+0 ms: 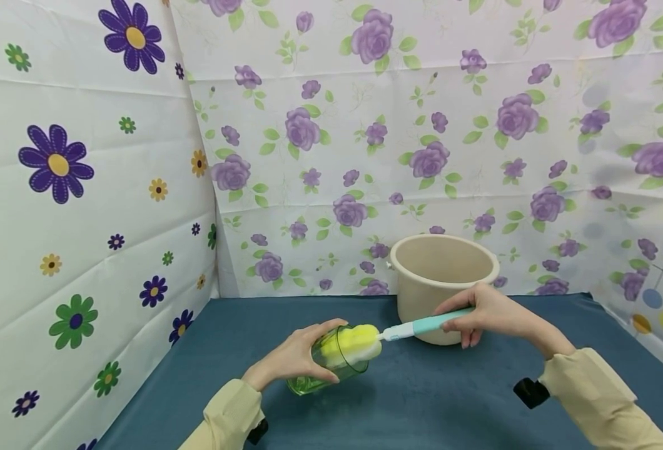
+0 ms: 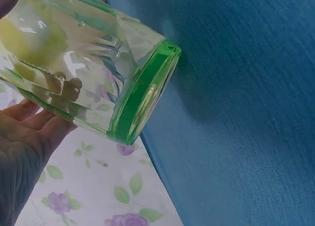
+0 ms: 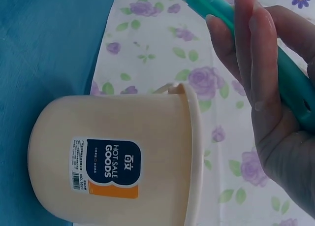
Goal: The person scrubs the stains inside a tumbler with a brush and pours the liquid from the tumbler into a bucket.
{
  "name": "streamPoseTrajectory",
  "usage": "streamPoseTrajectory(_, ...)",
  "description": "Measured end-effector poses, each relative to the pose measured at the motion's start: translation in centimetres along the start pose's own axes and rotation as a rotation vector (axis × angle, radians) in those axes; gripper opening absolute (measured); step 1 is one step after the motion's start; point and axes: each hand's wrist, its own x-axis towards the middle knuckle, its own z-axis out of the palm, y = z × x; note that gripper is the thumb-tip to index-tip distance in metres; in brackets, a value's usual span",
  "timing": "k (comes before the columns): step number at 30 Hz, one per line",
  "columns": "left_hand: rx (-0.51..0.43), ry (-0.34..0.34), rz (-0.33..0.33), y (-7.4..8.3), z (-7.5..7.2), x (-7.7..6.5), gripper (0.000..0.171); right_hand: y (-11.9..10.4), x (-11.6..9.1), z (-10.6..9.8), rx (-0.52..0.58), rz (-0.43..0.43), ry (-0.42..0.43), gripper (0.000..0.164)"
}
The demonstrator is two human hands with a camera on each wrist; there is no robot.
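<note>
My left hand (image 1: 303, 353) grips a clear green glass (image 1: 331, 359), tilted with its mouth up and to the right. In the left wrist view, the thick green base (image 2: 147, 90) of the glass and some water drops show. Between its fingers my right hand (image 1: 486, 315) holds the turquoise handle (image 1: 435, 322) of a cleaning brush. The brush's yellow and white sponge head (image 1: 359, 340) is partly inside the glass, with its end sticking out at the rim. The same handle (image 3: 295, 88) crosses the palm in the right wrist view.
A beige bucket (image 1: 416, 294) stands at the back right of the blue tablecloth (image 1: 421, 400), behind the right hand. It carries a blue and orange label (image 3: 113, 164). Flower-patterned sheets (image 1: 331, 156) hang along the back and sides.
</note>
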Motion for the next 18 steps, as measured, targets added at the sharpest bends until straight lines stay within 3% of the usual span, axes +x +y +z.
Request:
streamPoseTrajectory(11,0.011,-0.021,0.028,0.1,0.0,0.2,0.087,0.4,0.2,0.5,0.005,-0.005,-0.058,0.03)
streamPoseTrajectory(18,0.014,-0.008,0.025,0.1,0.0,0.1,0.088,0.2,0.3,1.0,0.036,-0.02,-0.043,0.032)
